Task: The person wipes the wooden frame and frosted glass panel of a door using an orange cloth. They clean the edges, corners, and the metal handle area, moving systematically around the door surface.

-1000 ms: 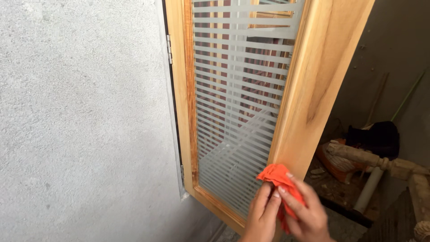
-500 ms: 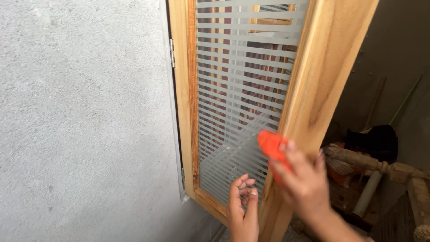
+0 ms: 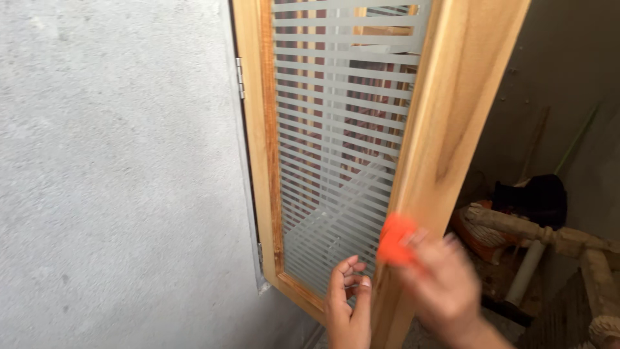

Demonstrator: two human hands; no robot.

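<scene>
A wooden-framed window sash (image 3: pixel 445 110) with striped frosted glass (image 3: pixel 336 142) stands swung open from a grey rough wall (image 3: pixel 116 181). My right hand (image 3: pixel 439 284), blurred by motion, grips a bunched orange cloth (image 3: pixel 395 238) against the sash's right stile near its lower end. My left hand (image 3: pixel 347 304) is low beside the bottom corner of the frame, fingers loosely curled and apart, holding nothing, close to the glass.
A metal hinge (image 3: pixel 240 76) joins the sash to the wall opening. Beyond the sash, lower right, lie carved wooden posts (image 3: pixel 516 223), a white pipe (image 3: pixel 523 271), a dark bag (image 3: pixel 539 197) and rubble on the floor.
My right hand lifted the orange cloth from the bottom corner up the stile, then slid down slightly and blurred. My left hand let go of the cloth and stays low by the frame.
</scene>
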